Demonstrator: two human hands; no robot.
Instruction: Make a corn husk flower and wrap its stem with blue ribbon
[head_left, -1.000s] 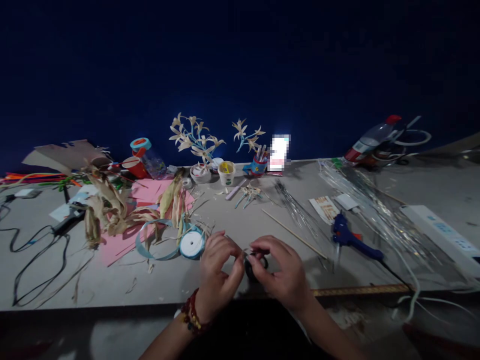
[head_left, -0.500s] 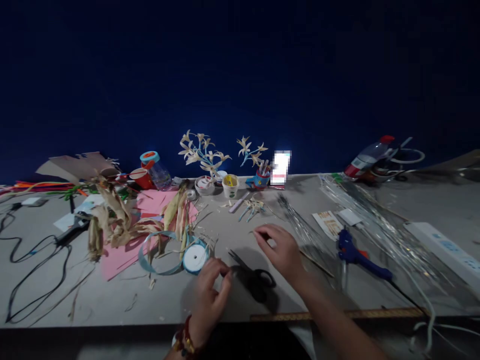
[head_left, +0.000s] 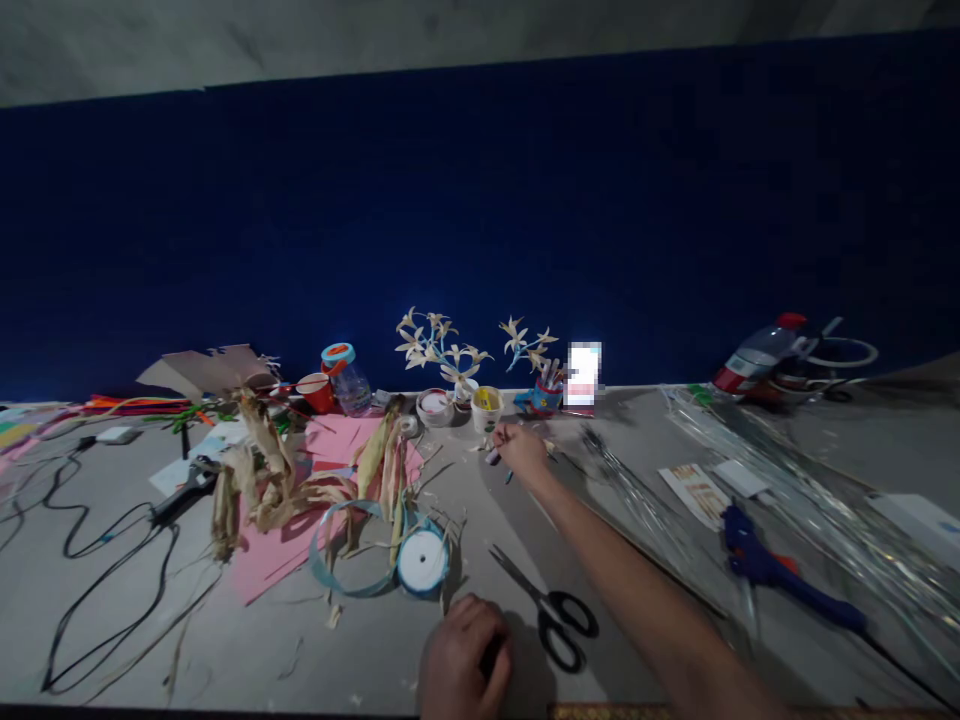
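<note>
Head view gives me the right hand (head_left: 523, 450) low over the far part of the surface (head_left: 390, 650), with the paper cup (head_left: 487, 412) just ahead of it, between 10 and 11 o'clock. Its fingers bend toward one another; I cannot tell whether they meet or grip anything. A lavender stick (head_left: 493, 457) shows beside them at 9 o'clock, and a blue stem (head_left: 509, 477), mostly hidden, at 7. I judge a steep, light fingertip pinch best here, with the knuckles kept off the cup and the palm lifted so it crushes nothing below. The left hand (head_left: 465, 650) is curled near the close edge; whether it holds anything, I cannot tell. Black-handled scissors (head_left: 551, 605) lie at its 2 o'clock, the ribbon spool (head_left: 422, 562) at 11; I'd keep both wrists clear of those blades.
</note>
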